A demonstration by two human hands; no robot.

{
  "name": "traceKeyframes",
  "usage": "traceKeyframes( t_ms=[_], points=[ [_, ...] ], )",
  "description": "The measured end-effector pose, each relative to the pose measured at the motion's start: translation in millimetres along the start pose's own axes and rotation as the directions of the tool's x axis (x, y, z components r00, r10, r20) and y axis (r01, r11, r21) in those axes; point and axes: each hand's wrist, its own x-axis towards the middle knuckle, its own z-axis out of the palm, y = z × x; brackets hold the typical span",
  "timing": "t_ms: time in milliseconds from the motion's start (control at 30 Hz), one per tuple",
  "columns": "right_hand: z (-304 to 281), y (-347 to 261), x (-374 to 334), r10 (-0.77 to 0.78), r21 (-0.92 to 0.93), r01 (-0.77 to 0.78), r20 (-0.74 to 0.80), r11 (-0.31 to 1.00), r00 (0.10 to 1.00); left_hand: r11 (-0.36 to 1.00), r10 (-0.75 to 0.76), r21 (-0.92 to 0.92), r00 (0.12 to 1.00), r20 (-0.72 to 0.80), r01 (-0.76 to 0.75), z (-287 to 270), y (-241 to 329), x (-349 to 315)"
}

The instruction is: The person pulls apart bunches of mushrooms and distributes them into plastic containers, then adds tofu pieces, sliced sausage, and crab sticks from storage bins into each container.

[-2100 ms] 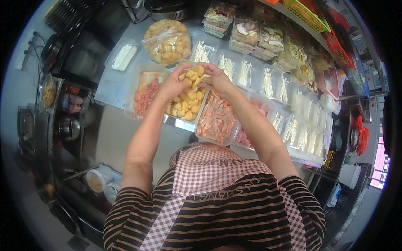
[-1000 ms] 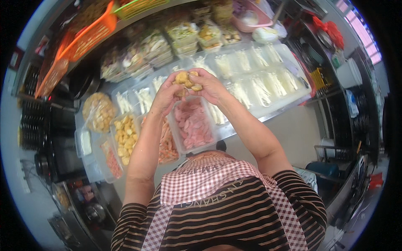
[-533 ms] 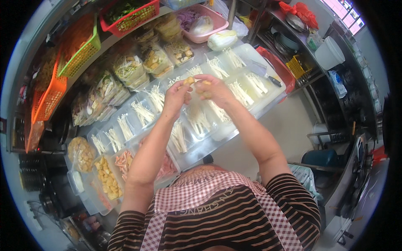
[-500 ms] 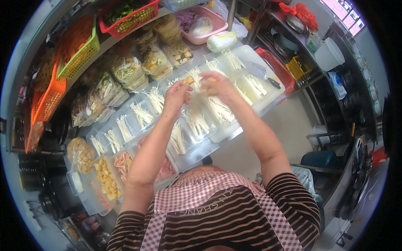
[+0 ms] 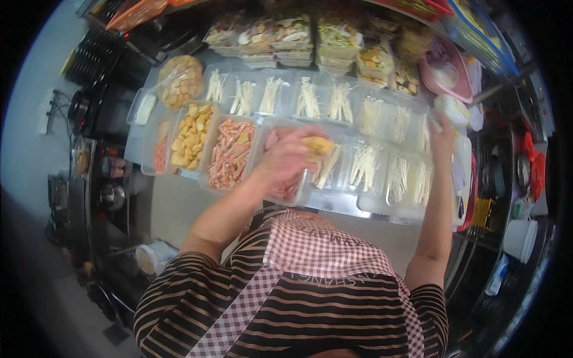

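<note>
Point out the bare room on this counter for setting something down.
A small patch of counter is bare at the left end, bordered by the white block's tray and the leftmost tub, plus a narrow steel strip before the mushroom trays. Crowded: the middle with those trays, the back with stacked containers.

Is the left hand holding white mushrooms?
No, the left hand holds golden-yellow food, unlike the white mushrooms lying in bundles to its right.

Shirt (image 5: 340, 310): black, tan stripes
Sleeves (image 5: 173, 292): striped, elbow-length
Apron (image 5: 328, 250): maroon-white check, dark lettering (image 5: 304, 234)
Straps (image 5: 239, 307): checked, seven and five o'clock
</note>
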Motion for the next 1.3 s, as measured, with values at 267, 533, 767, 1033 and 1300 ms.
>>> traceKeyframes(
  t_ms=[267,533,767,1033,1300],
  points=[
    [214,-256,-100,-0.65,0.407,0.508,0.454,0.759,0.609,0.719,0.568,0.691,0.637,-0.521,-0.076,-90,122,-161],
    [312,-305,-118,-0.657,0.164,0.807,0.681,0.568,0.324,0.031,0.583,0.89,0.715,-0.385,0.455,-158,175,-204],
    [313,-392,-100,-0.295,0.157,0.296,0.807,0.942,0.512,-0.017,0.526,0.909,0.777,-0.345,0.416,-168,169,-204],
    [399,-433,-126,-0.402,0.013,0.648,0.793,0.762,0.457,0.137,0.667,0.935,0.668,-0.332,0.328,-174,186,-213],
    [346,-423,-135,-0.201,0.424,-0.867,0.902,0.26,0.381,0.535,0.553,0.845,0.748,-0.368,0.02,-136,189,-189]
  ],
)
